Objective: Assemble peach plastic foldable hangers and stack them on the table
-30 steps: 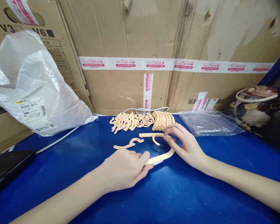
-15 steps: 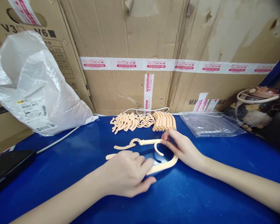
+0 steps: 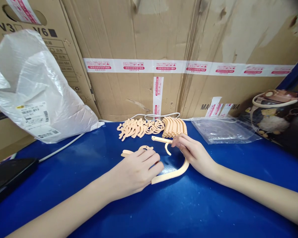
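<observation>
over the middle of the blue table (image 3: 149, 215), the right hand (image 3: 195, 152) pinches a straight strip (image 3: 160, 139), close to a small hook (image 3: 168, 150). the grip is near one end, so the other end sticks out to the left; that seems a good way to keep the little hole at its tip in sight. a bent strip (image 3: 172, 175) comes out from under the same hand and curves round toward the left hand (image 3: 137, 170). the right hand hides where the two strips might meet, so i cannot tell if they are joined.

the left hand bends its fingers over a loose hook piece (image 3: 146, 147) and another loose bit (image 3: 126, 153). i cannot tell if it grips something or just rests there. the end of the bent strip is just beside it.

farther back, a heap of small pieces (image 3: 131, 129) and a neat row of bent strips (image 3: 174, 127) sit by the big box (image 3: 129, 92), sorted by shape, likely so each kind is easy to find. a clear bag (image 3: 228, 130) lies flat beside the row.
</observation>
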Motion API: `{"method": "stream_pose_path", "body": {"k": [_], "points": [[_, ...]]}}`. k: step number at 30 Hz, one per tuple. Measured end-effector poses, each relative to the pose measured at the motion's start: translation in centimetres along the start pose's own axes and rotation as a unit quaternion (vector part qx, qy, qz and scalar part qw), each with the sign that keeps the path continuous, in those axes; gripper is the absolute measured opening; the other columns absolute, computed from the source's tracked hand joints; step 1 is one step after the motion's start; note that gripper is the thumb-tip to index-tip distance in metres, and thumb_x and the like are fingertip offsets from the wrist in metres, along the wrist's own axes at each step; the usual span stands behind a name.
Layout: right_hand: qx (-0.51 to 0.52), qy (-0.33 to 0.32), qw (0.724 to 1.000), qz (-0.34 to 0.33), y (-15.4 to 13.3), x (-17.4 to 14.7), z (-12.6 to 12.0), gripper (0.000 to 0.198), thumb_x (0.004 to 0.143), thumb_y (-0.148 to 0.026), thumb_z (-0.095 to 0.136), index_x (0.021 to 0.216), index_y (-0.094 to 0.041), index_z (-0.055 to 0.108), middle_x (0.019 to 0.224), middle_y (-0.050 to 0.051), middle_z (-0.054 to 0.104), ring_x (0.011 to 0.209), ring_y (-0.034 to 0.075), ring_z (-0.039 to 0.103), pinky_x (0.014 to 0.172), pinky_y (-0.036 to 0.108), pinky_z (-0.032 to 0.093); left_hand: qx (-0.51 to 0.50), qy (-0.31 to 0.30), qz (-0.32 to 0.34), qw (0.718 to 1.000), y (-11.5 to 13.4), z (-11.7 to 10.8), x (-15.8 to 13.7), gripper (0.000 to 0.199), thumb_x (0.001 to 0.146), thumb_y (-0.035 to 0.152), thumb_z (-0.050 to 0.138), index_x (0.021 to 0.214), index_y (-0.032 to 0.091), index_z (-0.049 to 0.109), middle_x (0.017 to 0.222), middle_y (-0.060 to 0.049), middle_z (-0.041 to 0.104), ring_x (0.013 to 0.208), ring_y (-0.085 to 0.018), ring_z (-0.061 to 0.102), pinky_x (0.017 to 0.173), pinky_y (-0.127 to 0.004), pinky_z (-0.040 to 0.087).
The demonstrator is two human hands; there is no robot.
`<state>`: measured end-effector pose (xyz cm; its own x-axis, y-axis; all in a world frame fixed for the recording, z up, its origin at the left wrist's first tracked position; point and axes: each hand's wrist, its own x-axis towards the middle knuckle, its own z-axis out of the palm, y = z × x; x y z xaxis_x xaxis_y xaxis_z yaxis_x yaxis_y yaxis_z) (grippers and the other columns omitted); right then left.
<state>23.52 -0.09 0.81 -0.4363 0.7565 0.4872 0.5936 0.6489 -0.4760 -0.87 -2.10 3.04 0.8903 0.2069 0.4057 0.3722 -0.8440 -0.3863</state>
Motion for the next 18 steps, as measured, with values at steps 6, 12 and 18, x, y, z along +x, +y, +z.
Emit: {"method": "stream_pose_path", "body": {"k": [6, 12, 18], "points": [[-0.014, -0.025, 1.0, 0.004, -0.32, -0.16, -0.1, 0.03, 0.093, -0.008, 0.035, 0.092, -0.024, 0.061, 0.104, 0.002, 0.056, 0.092, 0.015, 0.057, 0.081, 0.029, 0.043, 0.099, 0.08, 0.007, 0.992, -0.06, -0.58, -0.19, 0.015, 0.092, 0.011, 0.047, 0.081, 0.017, 0.057, 0.07, 0.002, 0.057, 0.06, -0.013, 0.049, 0.057, -0.027, 0.035], [-0.034, -0.033, 0.999, 0.007, -0.72, -0.29, -0.21, 0.033, 0.09, -0.009, 0.038, 0.104, -0.024, 0.065, 0.104, 0.003, 0.057, 0.083, 0.015, 0.059, 0.074, 0.029, 0.044, 0.12, 0.065, -0.012, 0.991, 0.05, -0.35, -0.54, 0.017, 0.094, 0.027, 0.05, 0.083, 0.017, 0.058, 0.059, 0.004, 0.053, 0.051, -0.012, 0.049, 0.05, -0.026, 0.032], [-0.042, -0.034, 0.998, 0.025, -0.78, -0.28, -0.16, 0.033, 0.088, -0.009, 0.042, 0.103, -0.026, 0.066, 0.1, 0.001, 0.058, 0.078, 0.014, 0.058, 0.071, 0.029, 0.043, 0.119, 0.018, -0.01, 0.993, -0.03, 0.02, -0.59, 0.022, 0.095, 0.034, 0.05, 0.094, 0.015, 0.06, 0.072, -0.001, 0.062, 0.062, -0.016, 0.059, 0.054, -0.027, 0.038]]}}
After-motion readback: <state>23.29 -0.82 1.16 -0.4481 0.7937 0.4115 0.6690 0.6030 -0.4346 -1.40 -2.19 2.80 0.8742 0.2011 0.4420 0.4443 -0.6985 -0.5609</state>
